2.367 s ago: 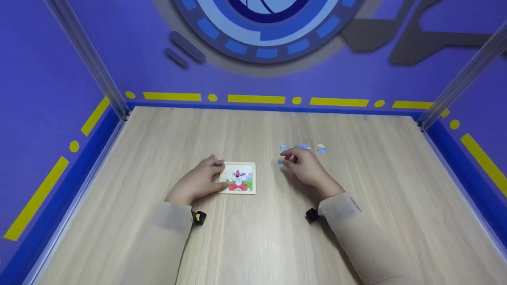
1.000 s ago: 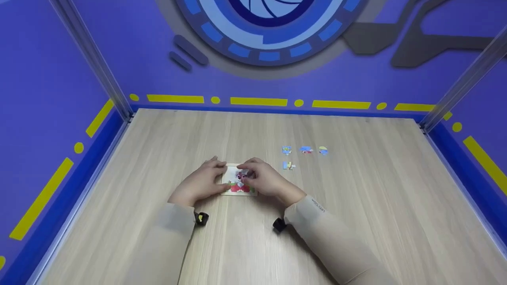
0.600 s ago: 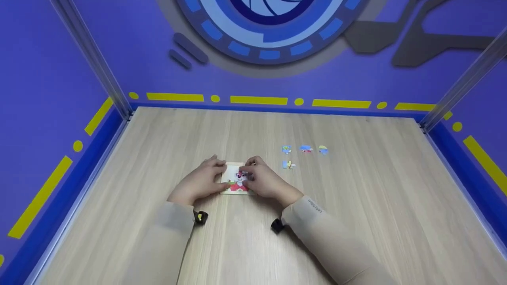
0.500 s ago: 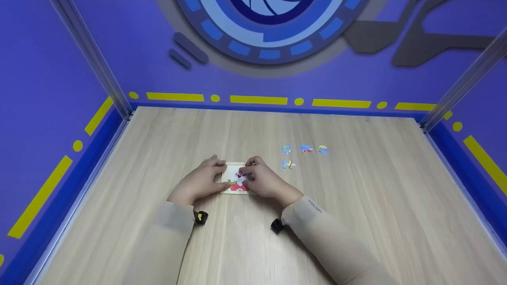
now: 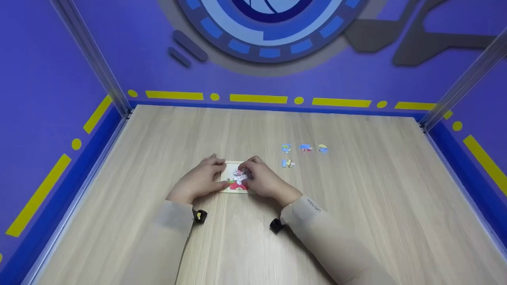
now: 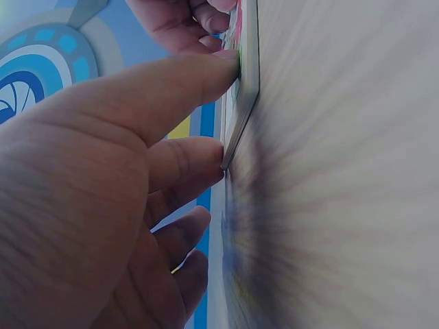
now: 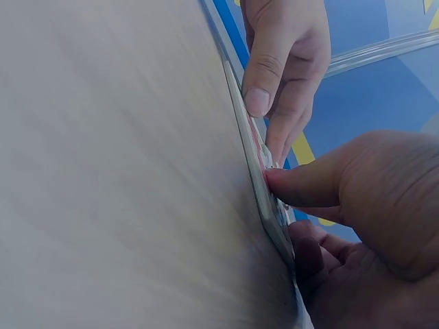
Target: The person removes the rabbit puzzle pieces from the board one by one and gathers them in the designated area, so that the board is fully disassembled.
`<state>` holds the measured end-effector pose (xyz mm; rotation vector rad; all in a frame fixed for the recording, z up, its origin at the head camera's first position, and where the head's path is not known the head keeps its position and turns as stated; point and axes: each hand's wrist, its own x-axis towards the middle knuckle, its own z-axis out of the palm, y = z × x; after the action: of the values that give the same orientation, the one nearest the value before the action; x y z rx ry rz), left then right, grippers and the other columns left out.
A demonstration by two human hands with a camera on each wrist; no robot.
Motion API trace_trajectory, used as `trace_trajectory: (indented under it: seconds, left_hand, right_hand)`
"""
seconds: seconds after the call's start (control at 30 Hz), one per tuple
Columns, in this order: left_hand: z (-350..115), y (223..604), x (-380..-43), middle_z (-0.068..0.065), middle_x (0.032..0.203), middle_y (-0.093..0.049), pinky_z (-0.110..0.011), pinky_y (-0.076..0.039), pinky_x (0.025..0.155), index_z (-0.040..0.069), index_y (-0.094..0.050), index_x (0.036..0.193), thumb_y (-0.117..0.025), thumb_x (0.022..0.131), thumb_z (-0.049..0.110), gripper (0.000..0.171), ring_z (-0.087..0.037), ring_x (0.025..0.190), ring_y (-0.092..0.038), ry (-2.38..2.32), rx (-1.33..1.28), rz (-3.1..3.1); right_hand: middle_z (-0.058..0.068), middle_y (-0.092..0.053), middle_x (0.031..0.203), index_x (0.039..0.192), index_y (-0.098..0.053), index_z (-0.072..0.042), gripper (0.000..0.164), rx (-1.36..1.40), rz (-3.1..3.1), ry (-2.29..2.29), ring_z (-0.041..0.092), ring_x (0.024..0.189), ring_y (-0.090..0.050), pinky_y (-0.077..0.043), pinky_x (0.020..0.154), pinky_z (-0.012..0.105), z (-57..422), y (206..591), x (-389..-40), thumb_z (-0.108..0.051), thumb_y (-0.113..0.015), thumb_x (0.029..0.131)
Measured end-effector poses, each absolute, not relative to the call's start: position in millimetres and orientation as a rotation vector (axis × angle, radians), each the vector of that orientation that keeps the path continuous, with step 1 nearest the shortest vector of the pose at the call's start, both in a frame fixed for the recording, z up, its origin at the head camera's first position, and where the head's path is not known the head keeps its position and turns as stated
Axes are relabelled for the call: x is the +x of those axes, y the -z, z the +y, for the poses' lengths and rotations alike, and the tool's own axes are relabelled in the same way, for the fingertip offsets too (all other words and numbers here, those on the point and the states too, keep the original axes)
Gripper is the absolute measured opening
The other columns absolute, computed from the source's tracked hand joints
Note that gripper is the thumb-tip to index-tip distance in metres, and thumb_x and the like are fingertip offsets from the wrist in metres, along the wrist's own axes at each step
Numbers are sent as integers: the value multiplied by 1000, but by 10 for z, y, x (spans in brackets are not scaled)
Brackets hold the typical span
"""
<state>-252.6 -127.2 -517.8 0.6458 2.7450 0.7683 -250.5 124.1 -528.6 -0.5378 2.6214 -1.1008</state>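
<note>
A small puzzle board point(image 5: 231, 162) with a pale frame lies on the wooden table, showing a white-faced animal in red. My left hand point(image 5: 200, 181) holds its left side, thumb on the lower left corner and forefinger at the upper left. In the left wrist view the thumb point(image 6: 206, 77) presses on the frame's face. My right hand point(image 5: 264, 178) bends over the right half, thumb and forefinger pinching a puzzle piece point(image 5: 239, 172) at the animal's head. The right wrist view shows that thumb point(image 7: 302, 184) close over the board; the fingers hide most of the piece.
Several loose puzzle pieces lie right of the board: three in a back row, including a blue-and-red piece point(image 5: 305, 148) and a yellow-topped piece point(image 5: 323, 149), and a blue-and-yellow piece point(image 5: 288, 163) in front. Purple-blue walls point(image 5: 253, 81) enclose the table's back and sides.
My right hand has moved left from the loose pieces onto the board, and its fingers have shifted at the animal's head. The left hand has kept its hold on the board.
</note>
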Motion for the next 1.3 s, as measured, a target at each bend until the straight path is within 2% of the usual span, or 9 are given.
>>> trace_trajectory:
  seconds: [0.17, 0.4, 0.87, 1.3]
  left_hand:
    - [-1271, 5158, -2529, -16, 176, -50, -56, -29, 144, -2, -58, 162, -82, 104, 39, 74, -42, 176, -24, -764, 648, 2745]
    - [-1272, 5144, -2530, -17, 176, -50, -56, -29, 144, -2, -59, 161, -82, 104, 39, 74, -43, 176, -25, -759, 656, 2749]
    - [-1273, 5164, -2535, -18, 175, -51, -56, -30, 144, -4, -58, 161, -82, 104, 38, 75, -43, 176, -27, -747, 679, 2752]
    - [-1277, 5156, -2519, -17, 175, -51, -55, -29, 144, -3, -59, 161, -82, 103, 39, 75, -41, 176, -27, -766, 658, 2749]
  right_hand:
    - [15, -62, 142, 148, -64, -7, 44, -553, 2631, 1116, 33, 134, -65, -57, 121, 51, 1235, 5290, -2516, -7, -76, 105]
    - [13, -67, 134, 145, -67, -5, 40, -594, 2665, 1094, 29, 125, -64, -58, 115, 51, 1236, 5297, -2523, -6, -75, 105]
    - [15, -71, 134, 143, -72, 1, 37, -642, 2677, 1080, 31, 125, -70, -60, 115, 50, 1270, 5291, -2526, -7, -74, 106]
    - [16, -71, 136, 143, -71, 0, 37, -661, 2691, 1054, 32, 126, -69, -59, 116, 52, 1257, 5297, -2520, -9, -73, 107]
